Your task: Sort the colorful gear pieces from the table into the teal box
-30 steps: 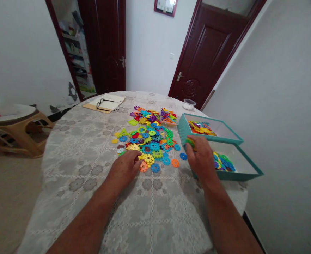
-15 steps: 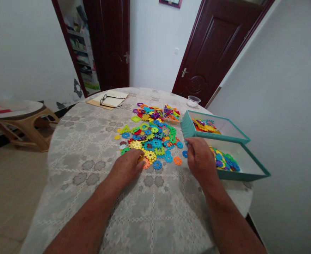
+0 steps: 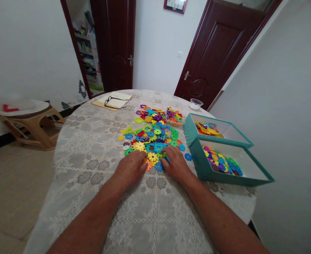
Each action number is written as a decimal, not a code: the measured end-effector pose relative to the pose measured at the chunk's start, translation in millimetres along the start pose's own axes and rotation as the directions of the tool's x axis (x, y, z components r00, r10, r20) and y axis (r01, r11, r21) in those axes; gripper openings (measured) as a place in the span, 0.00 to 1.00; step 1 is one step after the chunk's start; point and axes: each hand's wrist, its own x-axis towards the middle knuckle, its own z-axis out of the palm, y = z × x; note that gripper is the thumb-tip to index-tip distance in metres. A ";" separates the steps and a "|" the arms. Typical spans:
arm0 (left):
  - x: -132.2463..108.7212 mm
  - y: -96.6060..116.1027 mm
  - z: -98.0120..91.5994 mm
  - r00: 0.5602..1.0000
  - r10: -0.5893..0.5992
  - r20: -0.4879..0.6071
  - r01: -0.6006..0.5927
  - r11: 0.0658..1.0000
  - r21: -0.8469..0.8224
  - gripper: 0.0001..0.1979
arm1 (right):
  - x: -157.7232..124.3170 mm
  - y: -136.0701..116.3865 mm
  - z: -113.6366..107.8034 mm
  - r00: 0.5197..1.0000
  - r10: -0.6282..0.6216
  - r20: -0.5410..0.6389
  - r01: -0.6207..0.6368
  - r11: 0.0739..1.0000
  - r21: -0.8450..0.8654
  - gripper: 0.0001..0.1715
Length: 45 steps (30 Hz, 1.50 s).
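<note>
Colourful plastic interlocking pieces, many of them notched snowflake discs, lie in a loose heap (image 3: 152, 137) on the cloth-covered table. My left hand (image 3: 130, 168) rests at the heap's near left edge, fingers curled, with a bit of a yellow piece (image 3: 145, 160) showing between thumb and forefinger. Opposite it, my right hand (image 3: 176, 164) reaches over the near right edge, its thumb and fingers apart above blue and green pieces. Between the hands lie a yellow snowflake disc (image 3: 152, 157), an orange disc (image 3: 148, 165) and a blue disc (image 3: 159, 166).
Two teal boxes (image 3: 201, 165) with pieces inside stand on the right. Behind the heap sits a clear tub (image 3: 174, 122) of pieces; a clear bowl (image 3: 196, 102) is farther back. Glasses (image 3: 115, 100) lie on papers (image 3: 99, 103) at the far left. A stool (image 3: 36, 127) stands left of the table.
My right hand has moved left, from beside the near teal box to the heap. My left hand stays at the heap's near edge. The view has shifted slightly.
</note>
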 end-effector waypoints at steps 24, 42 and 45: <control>-0.1 0.5 -3.5 0.994 0.060 -0.095 -0.100 0.854 -0.511 0.18 | -16.3 -25.9 -18.1 0.972 -0.209 -0.112 0.230 0.945 0.234 0.14; 1.6 -1.3 -10.1 0.954 -0.271 -0.131 0.114 0.728 -0.676 0.31 | -9.6 2.5 -23.3 0.989 -0.008 -0.147 -0.005 0.996 -0.084 0.11; 2.0 1.5 -10.7 0.950 -0.310 -0.047 0.176 0.654 -0.736 0.28 | -13.1 19.0 -25.3 0.997 0.081 -0.021 -0.083 0.982 -0.171 0.10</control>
